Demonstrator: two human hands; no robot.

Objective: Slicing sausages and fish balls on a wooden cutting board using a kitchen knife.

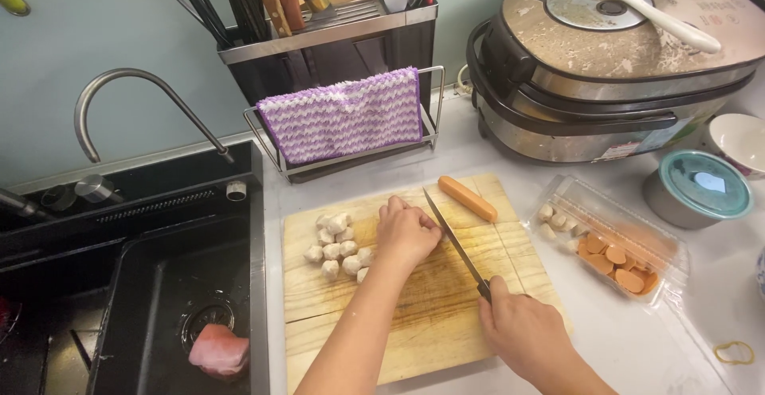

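Observation:
A wooden cutting board [446,299] lies on the white counter. My left hand [405,231] rests curled on the board, next to a pile of pale cut meatball pieces [339,245]; whatever sits under its fingers is hidden. My right hand [526,333] grips the handle of a kitchen knife [454,242], whose blade points up and left, its tip beside my left hand. A whole orange sausage [468,198] lies at the board's far edge.
A clear plastic tray [594,204] with sausage slices and pale pieces sits right of the board. Behind are a rice cooker [606,76] with a white paddle, a utensil rack with a purple cloth [344,116], and a lidded container [697,188]. A black sink [159,283] holds pink meat [218,350].

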